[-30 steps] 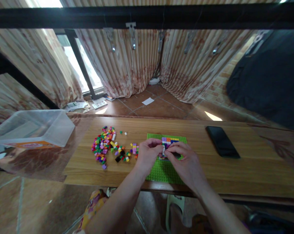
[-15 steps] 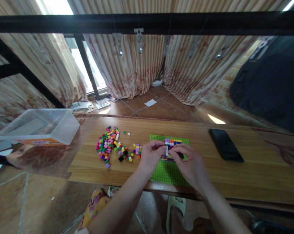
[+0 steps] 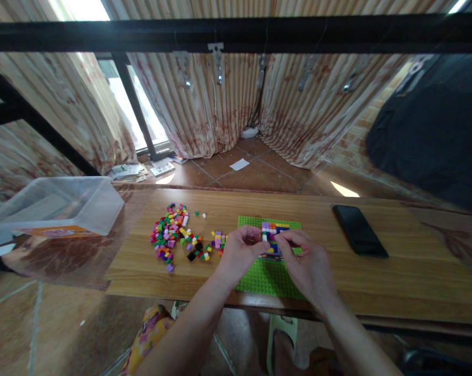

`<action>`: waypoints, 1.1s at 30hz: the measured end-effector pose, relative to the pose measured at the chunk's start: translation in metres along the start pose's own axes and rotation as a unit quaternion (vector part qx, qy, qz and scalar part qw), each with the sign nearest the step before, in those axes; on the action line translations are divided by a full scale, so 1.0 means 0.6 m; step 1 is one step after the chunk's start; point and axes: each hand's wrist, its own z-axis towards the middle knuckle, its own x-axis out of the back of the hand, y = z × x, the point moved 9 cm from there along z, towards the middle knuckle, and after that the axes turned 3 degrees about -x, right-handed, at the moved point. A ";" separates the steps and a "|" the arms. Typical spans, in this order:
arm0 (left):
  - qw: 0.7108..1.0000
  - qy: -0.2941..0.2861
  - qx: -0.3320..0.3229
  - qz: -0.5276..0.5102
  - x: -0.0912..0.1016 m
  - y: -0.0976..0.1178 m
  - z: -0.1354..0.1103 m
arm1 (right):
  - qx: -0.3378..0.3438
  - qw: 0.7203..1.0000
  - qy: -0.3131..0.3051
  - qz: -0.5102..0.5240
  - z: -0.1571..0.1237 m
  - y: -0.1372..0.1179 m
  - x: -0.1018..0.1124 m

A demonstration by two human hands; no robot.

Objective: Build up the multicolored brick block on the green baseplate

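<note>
A green studded baseplate (image 3: 265, 281) lies on the wooden table, bearing a low build of coloured toy bricks (image 3: 274, 226). My left hand (image 3: 240, 253) is curled at the build's left side, its thumb and fingers against the bricks. From the right, my right hand (image 3: 305, 261) reaches over the build with thumb and forefinger pinched together on its top. Whatever lies between those fingertips is too small and too hidden to make out. Both hands cover parts of the build and plate. Left of the plate is a loose heap of small coloured bricks (image 3: 169, 232).
A black phone (image 3: 359, 231) lies on the table's right part. Beyond the left end stands a clear plastic bin (image 3: 79, 206) with an orange label. A dark metal bar (image 3: 236, 36) with hanging clips crosses the view above the table (image 3: 142, 277).
The white brick seen between my fingertips no longer shows there. My left thumb has shifted slightly down along the build, and my right fingertips have drawn a little away from it.
</note>
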 end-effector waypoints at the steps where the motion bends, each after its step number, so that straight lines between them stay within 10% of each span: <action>1: 1.000 -0.002 0.000 0.001 -0.001 0.000 0.000 | 0.004 1.000 0.002 -0.004 0.000 -0.001 0.000; 26: 0.991 -0.009 -0.096 0.088 0.000 0.005 -0.014 | 0.050 0.994 0.085 -0.050 -0.007 -0.019 0.015; 33: 0.982 0.043 -0.112 0.147 0.068 0.028 0.001 | 0.083 0.992 0.094 0.026 -0.019 -0.059 0.007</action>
